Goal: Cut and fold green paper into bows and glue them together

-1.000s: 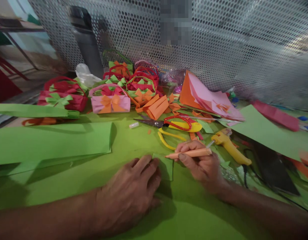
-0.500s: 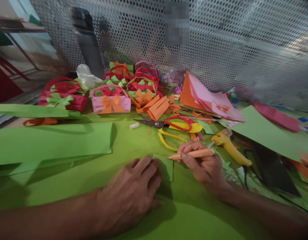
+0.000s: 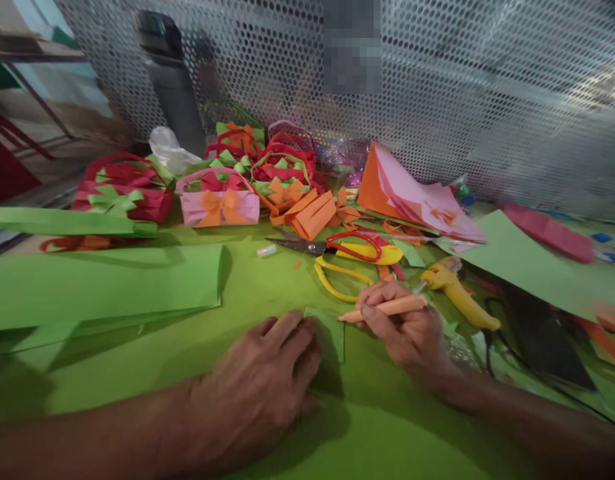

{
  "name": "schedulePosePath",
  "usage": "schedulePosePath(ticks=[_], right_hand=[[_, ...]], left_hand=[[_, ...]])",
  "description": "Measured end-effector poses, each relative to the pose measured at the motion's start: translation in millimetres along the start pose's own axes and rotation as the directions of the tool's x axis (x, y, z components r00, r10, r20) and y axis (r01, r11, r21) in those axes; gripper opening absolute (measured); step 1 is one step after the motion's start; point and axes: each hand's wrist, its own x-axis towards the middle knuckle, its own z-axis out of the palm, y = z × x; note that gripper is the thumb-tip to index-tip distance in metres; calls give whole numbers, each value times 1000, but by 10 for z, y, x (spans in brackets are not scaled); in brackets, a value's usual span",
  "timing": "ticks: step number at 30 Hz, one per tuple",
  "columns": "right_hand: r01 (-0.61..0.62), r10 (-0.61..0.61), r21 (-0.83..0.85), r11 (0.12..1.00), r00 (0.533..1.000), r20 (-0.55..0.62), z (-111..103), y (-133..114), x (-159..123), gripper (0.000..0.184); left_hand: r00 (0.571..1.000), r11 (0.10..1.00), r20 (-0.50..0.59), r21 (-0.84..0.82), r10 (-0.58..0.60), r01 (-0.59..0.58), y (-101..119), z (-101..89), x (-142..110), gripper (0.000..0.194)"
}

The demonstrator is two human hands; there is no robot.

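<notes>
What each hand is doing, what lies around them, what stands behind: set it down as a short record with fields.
Left hand: rests on a small green paper piece
Right hand: holds a peach-coloured pen, tip at the paper's right side; contact unclear
Beyond the hands: scissors, blades pointing left
Right side: yellow glue gun
Left side: folded green sheets
Farther back: small handled paper bags with bows, including a pink bag
Background: dark bottle, perforated panel

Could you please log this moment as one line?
left hand: on small green paper | right hand: holding orange pen, tip over paper | nearby: scissors, yellow glue gun
</notes>
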Motion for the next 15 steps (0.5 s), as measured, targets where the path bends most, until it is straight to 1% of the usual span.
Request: schedulePosePath(ticks=[7, 11, 15], right_hand=[[-16, 16, 5, 1000, 1000, -2, -1, 24, -11, 7], [-8, 8, 0, 1000, 1000, -2, -11, 7, -14, 8], [-4, 4, -13, 1000, 1000, 0, -17, -15, -9, 8]], left_hand=[[1000, 1000, -5, 14, 9, -9, -8, 21, -11, 42], [1000, 1000, -8, 7, 9, -9, -5, 15, -8, 39], [1000, 1000, -17, 2, 8, -8, 2, 5, -7, 41]])
